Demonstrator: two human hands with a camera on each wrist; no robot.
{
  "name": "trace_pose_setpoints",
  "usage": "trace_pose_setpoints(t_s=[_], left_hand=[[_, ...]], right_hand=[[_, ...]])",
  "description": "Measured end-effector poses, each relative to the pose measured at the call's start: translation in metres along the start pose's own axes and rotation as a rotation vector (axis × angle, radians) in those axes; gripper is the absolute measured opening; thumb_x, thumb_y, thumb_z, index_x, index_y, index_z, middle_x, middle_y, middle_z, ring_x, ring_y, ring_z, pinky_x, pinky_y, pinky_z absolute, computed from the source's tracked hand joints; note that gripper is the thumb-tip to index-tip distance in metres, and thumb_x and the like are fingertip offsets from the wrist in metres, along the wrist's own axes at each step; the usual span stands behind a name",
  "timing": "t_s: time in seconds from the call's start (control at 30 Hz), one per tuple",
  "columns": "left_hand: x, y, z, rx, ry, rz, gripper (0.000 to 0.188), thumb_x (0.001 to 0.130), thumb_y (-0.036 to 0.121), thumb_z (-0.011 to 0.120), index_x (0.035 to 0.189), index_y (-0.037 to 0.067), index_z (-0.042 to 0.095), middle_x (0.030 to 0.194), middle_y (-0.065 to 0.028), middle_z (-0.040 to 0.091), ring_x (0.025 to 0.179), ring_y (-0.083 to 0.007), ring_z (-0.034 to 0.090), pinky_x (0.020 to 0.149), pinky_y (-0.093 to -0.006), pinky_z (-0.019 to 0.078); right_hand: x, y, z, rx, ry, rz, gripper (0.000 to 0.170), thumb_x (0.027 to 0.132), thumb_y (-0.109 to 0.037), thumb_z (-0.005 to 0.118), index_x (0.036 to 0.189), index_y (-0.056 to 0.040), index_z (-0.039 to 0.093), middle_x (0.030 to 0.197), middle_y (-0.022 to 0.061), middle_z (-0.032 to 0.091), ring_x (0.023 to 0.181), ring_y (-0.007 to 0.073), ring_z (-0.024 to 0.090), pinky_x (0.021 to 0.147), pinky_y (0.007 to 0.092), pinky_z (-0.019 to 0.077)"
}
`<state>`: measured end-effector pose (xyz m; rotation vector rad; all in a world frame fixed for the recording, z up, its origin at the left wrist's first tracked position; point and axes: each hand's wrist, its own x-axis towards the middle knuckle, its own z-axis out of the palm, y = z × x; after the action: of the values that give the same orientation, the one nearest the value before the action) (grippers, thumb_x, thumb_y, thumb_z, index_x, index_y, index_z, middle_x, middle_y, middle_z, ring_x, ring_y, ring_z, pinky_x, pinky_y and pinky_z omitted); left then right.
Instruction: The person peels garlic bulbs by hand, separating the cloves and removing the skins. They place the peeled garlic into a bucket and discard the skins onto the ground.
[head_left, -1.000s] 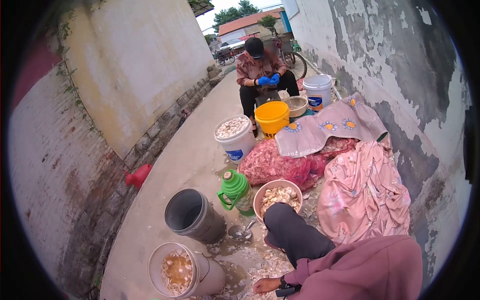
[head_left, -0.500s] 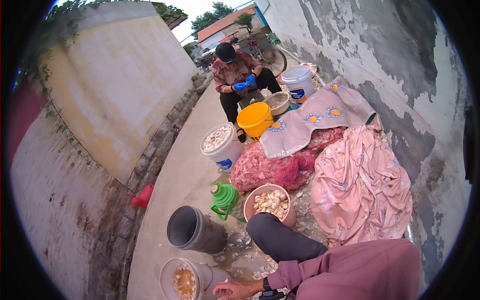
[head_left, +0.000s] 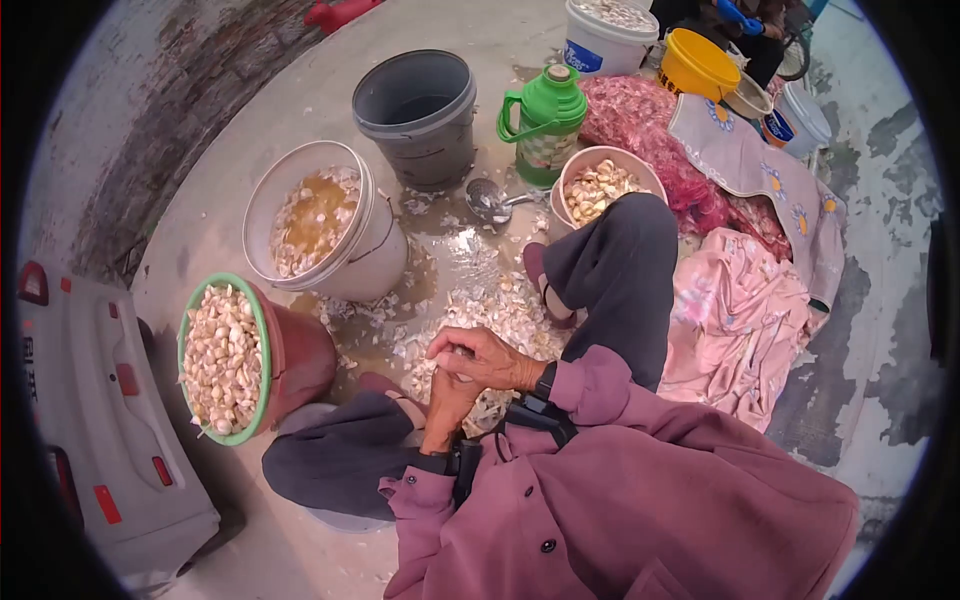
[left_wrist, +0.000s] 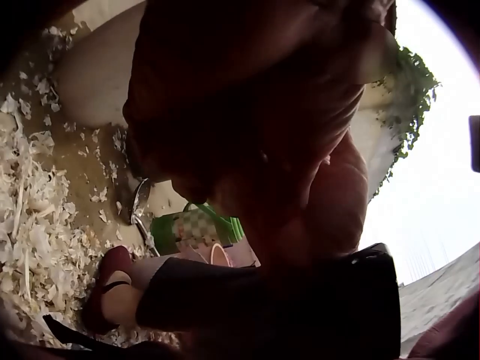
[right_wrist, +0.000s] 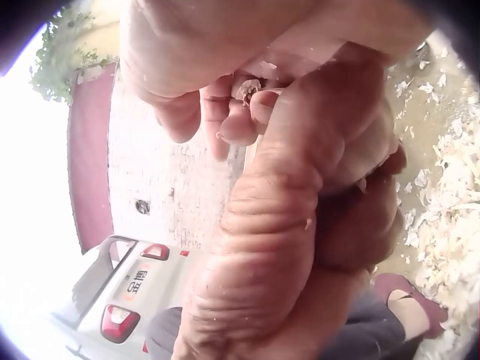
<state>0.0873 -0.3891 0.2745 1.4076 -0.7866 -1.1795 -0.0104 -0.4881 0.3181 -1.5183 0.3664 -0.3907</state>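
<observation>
Outdoors on pale concrete [head_left: 180,265], sat low between a rough brick wall [head_left: 220,90] and a flaking plaster wall [head_left: 880,220], with white peelings [head_left: 480,320] thick on the ground in front. Wore a plum jacket [head_left: 640,500] and dark trousers [head_left: 620,270]. Laid the right hand [head_left: 487,360] over the left hand [head_left: 452,398], in close contact, with bent fingers. From the head view, could not see into the grip; in the right wrist view, found a small pale piece [right_wrist: 250,91] among the fingertips. Could not tell which hand had hold of it, nor how tightly. In the left wrist view, made out mostly a shadowed hand.

Had garlic [head_left: 222,355] heaped in a green-rimmed bucket [head_left: 305,350] near the left knee, and more in a pink tub [head_left: 562,217] just beyond the right. Only from the head view, took in a dark grey bucket [head_left: 425,150], a pink cloth [head_left: 735,320] and, at the top edge, another person's blue gloves [head_left: 735,15]. From the right wrist view, read more clearly the red lamps and lettering of a pale vehicle [right_wrist: 161,292]. Caught bright sky [left_wrist: 435,202] and leafy greenery [left_wrist: 412,90] only through the wrist views.
</observation>
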Motion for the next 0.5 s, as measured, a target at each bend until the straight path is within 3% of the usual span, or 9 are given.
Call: trace_pose_setpoints(t_s=[0.07, 0.1, 0.13, 0.2, 0.3, 0.33, 0.37, 0.47, 0.5], left_hand=[[-0.007, -0.005, -0.012, 0.171, -0.099, -0.145, 0.054, 0.073, 0.011, 0.074, 0.12, -0.004, 0.053, 0.112, -0.0134, 0.062, 0.105, -0.0198, 0.06, 0.085, -0.0305, 0.0481], [-0.01, -0.016, -0.008, 0.109, -0.029, -0.015, 0.059, 0.073, 0.013, 0.074, 0.124, -0.004, 0.05, 0.113, -0.0163, 0.063, 0.106, -0.0221, 0.061, 0.087, -0.0312, 0.0476], [-0.012, -0.008, -0.007, 0.224, 0.027, -0.091, 0.062, 0.072, 0.016, 0.075, 0.125, -0.004, 0.049, 0.113, -0.0161, 0.062, 0.107, -0.0223, 0.06, 0.09, -0.0315, 0.0463], [-0.012, 0.004, -0.01, 0.095, -0.022, -0.089, 0.058, 0.072, 0.017, 0.076, 0.121, -0.001, 0.051, 0.107, -0.0118, 0.062, 0.103, -0.0175, 0.057, 0.092, -0.03, 0.044], [-0.012, 0.002, -0.015, 0.067, -0.002, -0.118, 0.044, 0.075, 0.013, 0.075, 0.112, 0.004, 0.053, 0.102, -0.007, 0.061, 0.096, -0.0131, 0.056, 0.087, -0.0273, 0.0451], [-0.013, -0.004, -0.012, -0.268, 0.004, -0.143, 0.043, 0.078, 0.007, 0.074, 0.115, 0.006, 0.052, 0.097, -0.0038, 0.059, 0.092, -0.01, 0.055, 0.08, -0.0237, 0.0462], [-0.012, -0.008, -0.015, -0.344, 0.012, -0.159, 0.043, 0.078, 0.005, 0.074, 0.116, 0.006, 0.053, 0.101, -0.0034, 0.058, 0.094, -0.0093, 0.055, 0.079, -0.0232, 0.0469], [-0.013, -0.01, -0.018, -0.438, 0.039, -0.168, 0.046, 0.078, 0.0, 0.073, 0.118, 0.006, 0.05, 0.105, -0.0032, 0.056, 0.093, -0.0085, 0.055, 0.075, -0.0225, 0.0484], [-0.01, -0.009, -0.019, -0.446, 0.068, -0.146, 0.05, 0.078, -0.002, 0.072, 0.12, 0.008, 0.047, 0.105, -0.0033, 0.056, 0.091, -0.0083, 0.056, 0.074, -0.0224, 0.0492]], right_hand=[[0.005, 0.006, 0.004, 0.148, -0.059, 0.148, 0.028, 0.098, -0.029, 0.054, 0.101, -0.0017, 0.06, 0.084, -0.0004, 0.055, 0.08, 0.0066, 0.049, 0.073, 0.0244, 0.0429], [0.007, 0.011, 0.007, 0.195, -0.069, 0.142, 0.027, 0.098, -0.029, 0.053, 0.096, -0.0026, 0.059, 0.084, -0.001, 0.054, 0.079, 0.0054, 0.048, 0.073, 0.0228, 0.0418], [0.01, 0.02, 0.01, 0.154, -0.001, 0.005, 0.029, 0.099, -0.029, 0.051, 0.088, -0.003, 0.059, 0.079, -0.0023, 0.052, 0.072, 0.0043, 0.045, 0.066, 0.0203, 0.0385], [0.009, 0.012, 0.015, 0.419, 0.202, 0.217, 0.035, 0.099, -0.027, 0.05, 0.072, -0.0058, 0.053, 0.065, -0.005, 0.046, 0.059, 0.0023, 0.038, 0.054, 0.0201, 0.0329], [0.018, 0.034, 0.009, 0.587, 0.217, 0.318, 0.037, 0.1, -0.031, 0.049, 0.072, -0.008, 0.049, 0.057, -0.0067, 0.037, 0.05, 0.0031, 0.029, 0.048, 0.0225, 0.026], [0.024, 0.035, 0.005, 0.836, 0.277, 0.325, 0.037, 0.101, -0.033, 0.048, 0.072, -0.0087, 0.047, 0.055, -0.0069, 0.033, 0.047, 0.0042, 0.025, 0.046, 0.0238, 0.0238], [0.031, 0.038, 0.0, 1.082, 0.342, 0.316, 0.038, 0.101, -0.035, 0.047, 0.073, -0.0095, 0.046, 0.052, -0.007, 0.029, 0.044, 0.0052, 0.022, 0.044, 0.0251, 0.0217], [0.042, 0.06, -0.003, 0.884, 0.526, 0.409, 0.038, 0.101, -0.038, 0.046, 0.075, -0.0102, 0.044, 0.052, -0.006, 0.027, 0.043, 0.0063, 0.021, 0.043, 0.0261, 0.0212], [0.037, 0.074, -0.011, 0.556, 0.45, 0.383, 0.041, 0.101, -0.041, 0.044, 0.077, -0.0077, 0.049, 0.056, -0.0044, 0.034, 0.049, 0.0081, 0.029, 0.048, 0.0267, 0.0284]])
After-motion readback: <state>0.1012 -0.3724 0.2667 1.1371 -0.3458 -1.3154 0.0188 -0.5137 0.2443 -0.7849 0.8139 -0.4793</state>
